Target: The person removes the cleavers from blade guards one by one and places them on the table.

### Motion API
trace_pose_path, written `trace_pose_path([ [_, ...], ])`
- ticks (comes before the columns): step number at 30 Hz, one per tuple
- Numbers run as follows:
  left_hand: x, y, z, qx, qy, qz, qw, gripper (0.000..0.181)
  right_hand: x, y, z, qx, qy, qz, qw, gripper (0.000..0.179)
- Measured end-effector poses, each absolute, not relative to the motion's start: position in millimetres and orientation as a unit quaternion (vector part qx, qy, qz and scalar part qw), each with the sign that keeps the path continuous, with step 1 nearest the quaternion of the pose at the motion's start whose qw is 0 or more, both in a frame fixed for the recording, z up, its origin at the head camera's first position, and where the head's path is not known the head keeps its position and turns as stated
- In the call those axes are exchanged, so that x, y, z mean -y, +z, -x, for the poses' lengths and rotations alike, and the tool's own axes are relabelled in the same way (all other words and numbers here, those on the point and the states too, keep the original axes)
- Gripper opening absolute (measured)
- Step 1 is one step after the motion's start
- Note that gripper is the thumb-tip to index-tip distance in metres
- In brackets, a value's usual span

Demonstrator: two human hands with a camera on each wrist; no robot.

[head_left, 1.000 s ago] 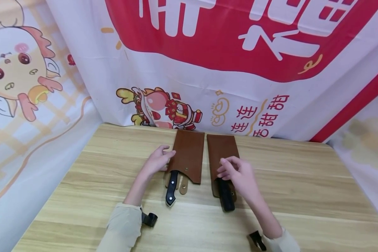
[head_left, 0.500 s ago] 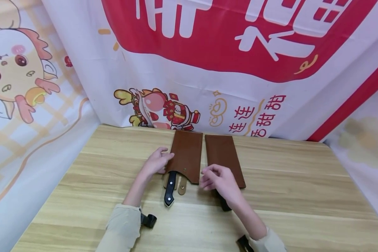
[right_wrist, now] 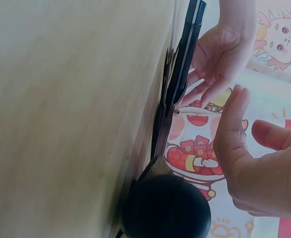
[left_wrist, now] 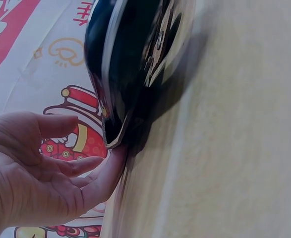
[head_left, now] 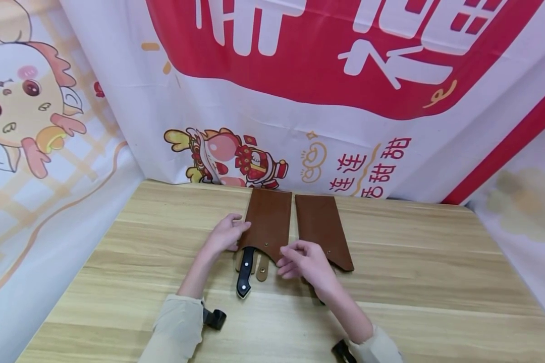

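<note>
Two brown leather knife sheaths lie side by side on the table. From the left sheath [head_left: 270, 217] sticks a black riveted knife handle [head_left: 245, 275], beside a small strap with a snap [head_left: 262, 269]. My left hand [head_left: 224, 233] is at this sheath's left edge; in the left wrist view its fingers are loosely bent, fingertips right at the edge. My right hand [head_left: 310, 264] hovers near the left sheath's lower right corner, holding nothing. It largely hides the handle at the right sheath [head_left: 320, 224]; the right wrist view shows that rounded black handle end [right_wrist: 166, 208] close up.
The wooden table [head_left: 418, 262] runs back to a printed cloth backdrop [head_left: 236, 101], with more cloth at the left side [head_left: 36, 242]. Both sheaths' far ends lie near the table's back edge. Black wrist mounts [head_left: 214, 318] sit below the forearms.
My right hand has moved left and slightly toward me, from over the right sheath to the left sheath's lower corner. More of the right sheath shows. My left hand has stayed at its edge.
</note>
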State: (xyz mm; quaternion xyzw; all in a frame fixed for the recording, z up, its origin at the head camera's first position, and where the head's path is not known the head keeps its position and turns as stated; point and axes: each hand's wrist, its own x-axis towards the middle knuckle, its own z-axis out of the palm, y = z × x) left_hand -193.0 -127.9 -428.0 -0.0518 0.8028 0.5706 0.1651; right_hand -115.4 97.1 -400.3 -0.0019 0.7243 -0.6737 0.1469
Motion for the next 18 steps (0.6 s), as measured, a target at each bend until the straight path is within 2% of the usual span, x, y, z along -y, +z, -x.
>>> trace_pose_path([
  [18,121.4,-426.3,191.8,-0.781,0.596,0.068,0.174,0.056,-98.7,-409.8,116.5,-0.732,-0.619,0.059,0.28,0.035],
])
